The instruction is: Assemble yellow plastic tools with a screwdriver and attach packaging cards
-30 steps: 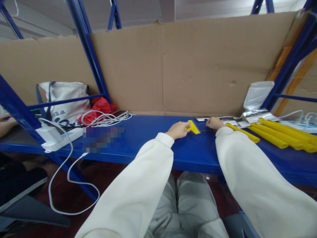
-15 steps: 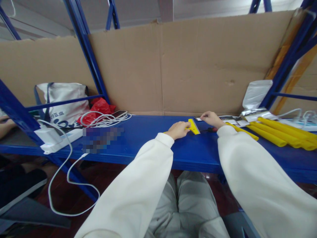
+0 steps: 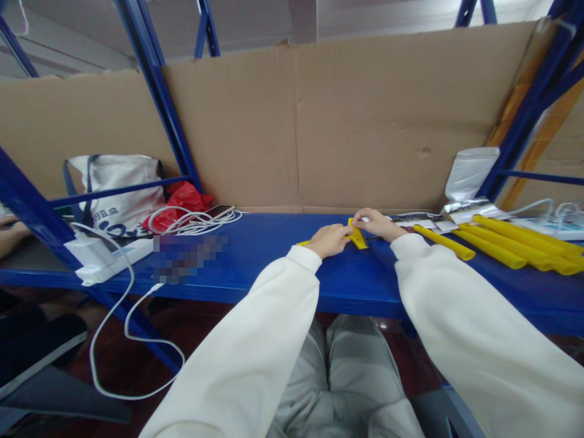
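Note:
A yellow scraper (image 3: 358, 239) with a flat wide head lies low over the blue table. My left hand (image 3: 329, 239) is closed around it, and a bit of its yellow handle shows left of the fingers. My right hand (image 3: 376, 222) is at the top of the scraper's head, thumb and fingers pinched together. Whether a small piece sits in that pinch is hidden. Partly covered by the right hand and cuff, a thin dark tool with a reddish end lies on the table.
Several yellow tubes (image 3: 515, 243) lie at the right, before an open silvery packet (image 3: 472, 176) and flat cards. A cardboard wall (image 3: 365, 121) closes the back. Leftward are a coiled white cable (image 3: 196, 220), a power strip (image 3: 123, 255) and a cloth bag (image 3: 121, 182). Another person's hand (image 3: 13, 234) shows far left.
My right hand has moved left, from beside a small pale card to the scraper's head. My left hand stays on the scraper, nearly still.

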`<state>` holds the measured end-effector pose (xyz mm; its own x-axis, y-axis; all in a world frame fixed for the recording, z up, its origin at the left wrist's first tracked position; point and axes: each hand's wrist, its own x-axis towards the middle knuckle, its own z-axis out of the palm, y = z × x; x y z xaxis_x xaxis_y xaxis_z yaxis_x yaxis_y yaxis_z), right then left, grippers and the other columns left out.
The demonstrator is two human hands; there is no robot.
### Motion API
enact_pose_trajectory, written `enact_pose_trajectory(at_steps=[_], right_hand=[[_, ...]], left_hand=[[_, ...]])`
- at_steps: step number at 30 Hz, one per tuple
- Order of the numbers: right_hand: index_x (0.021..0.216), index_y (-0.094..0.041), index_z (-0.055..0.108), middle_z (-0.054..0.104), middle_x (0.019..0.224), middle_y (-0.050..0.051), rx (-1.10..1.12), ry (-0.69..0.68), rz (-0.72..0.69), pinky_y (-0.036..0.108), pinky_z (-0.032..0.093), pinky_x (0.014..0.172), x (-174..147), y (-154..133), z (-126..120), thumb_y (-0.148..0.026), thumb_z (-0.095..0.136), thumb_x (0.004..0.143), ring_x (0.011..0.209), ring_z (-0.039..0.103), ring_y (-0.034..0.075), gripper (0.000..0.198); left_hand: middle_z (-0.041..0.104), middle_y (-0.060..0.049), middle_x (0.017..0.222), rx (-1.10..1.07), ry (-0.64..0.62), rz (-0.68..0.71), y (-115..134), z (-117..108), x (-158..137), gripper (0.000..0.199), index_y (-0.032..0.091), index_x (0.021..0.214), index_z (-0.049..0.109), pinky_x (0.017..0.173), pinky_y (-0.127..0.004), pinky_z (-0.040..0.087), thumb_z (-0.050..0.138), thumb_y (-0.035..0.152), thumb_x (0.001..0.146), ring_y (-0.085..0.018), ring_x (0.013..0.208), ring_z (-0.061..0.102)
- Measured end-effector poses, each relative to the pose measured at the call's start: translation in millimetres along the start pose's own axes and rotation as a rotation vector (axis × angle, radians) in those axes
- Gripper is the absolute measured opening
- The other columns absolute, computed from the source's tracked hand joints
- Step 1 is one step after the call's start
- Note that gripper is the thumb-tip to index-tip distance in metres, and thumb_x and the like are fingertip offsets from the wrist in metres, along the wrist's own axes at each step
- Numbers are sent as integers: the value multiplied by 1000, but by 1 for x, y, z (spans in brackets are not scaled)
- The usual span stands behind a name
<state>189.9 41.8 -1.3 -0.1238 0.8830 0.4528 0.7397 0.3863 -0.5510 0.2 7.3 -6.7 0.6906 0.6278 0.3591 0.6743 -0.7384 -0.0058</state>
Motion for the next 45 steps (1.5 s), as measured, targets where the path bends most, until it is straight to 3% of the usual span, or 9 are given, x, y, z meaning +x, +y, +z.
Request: enact_pose_trajectory(at_steps=[5,12,19,23,28,33,38,45], right_hand=[[64,-19,60,70,84,2,36,25,69,29,46,90,-4,-7,4,-15,59,71,89,62,16,8],[76,-19,54,65,85,2,342,94,273,27,48,82,-13,-22,11,-11,58,72,82,60,14,10],[87,-18,58,67,99,4,433,182,357,30,45,85,-11,-20,10,-17,62,71,92,58,16,16],[83,-17,66,69,93,5,453,54,385,30,43,79,-13,-18,5,-29,63,74,88,58,17,15],[70,-18,69,70,78,4,491,-140,336,27,43,73,-18,-20,1,-42,75,63,79,58,17,26],[64,-17,67,67,71,2,510,-164,326,25,43,69,-20,-26,2,-43,78,61,70,55,14,28],[60,-16,63,64,65,0,510,-167,330,24,41,65,-20,-25,6,-37,77,62,64,52,11,25],[63,-16,64,65,70,1,518,-192,343,22,44,65,-20,-22,10,-36,75,66,65,54,11,23]], left_hand=[[66,-8,108,23,-4,6,0,-1,0,28,23,115,63,89,-34,48,46,26,92,-24,103,63],[66,-7,108,23,5,5,1,-1,0,27,23,113,62,88,-34,48,45,27,93,-23,102,63],[66,-7,110,-28,45,-23,-1,1,2,27,23,115,61,88,-34,48,47,26,92,-23,103,63],[66,-7,113,-79,112,-47,-7,4,4,29,23,120,58,89,-32,48,48,24,92,-21,106,62],[64,-8,120,-77,116,-80,-11,3,3,31,21,123,56,91,-32,47,47,23,93,-22,110,60],[61,-8,128,-39,82,-128,-7,0,1,42,23,137,45,93,-32,47,45,26,94,-22,114,60],[65,-13,121,68,-30,-209,-5,0,0,52,24,147,33,88,-37,49,41,32,97,-26,107,65],[68,-12,115,112,-80,-209,-5,-2,-1,56,22,148,33,88,-36,50,42,22,93,-25,105,66]])
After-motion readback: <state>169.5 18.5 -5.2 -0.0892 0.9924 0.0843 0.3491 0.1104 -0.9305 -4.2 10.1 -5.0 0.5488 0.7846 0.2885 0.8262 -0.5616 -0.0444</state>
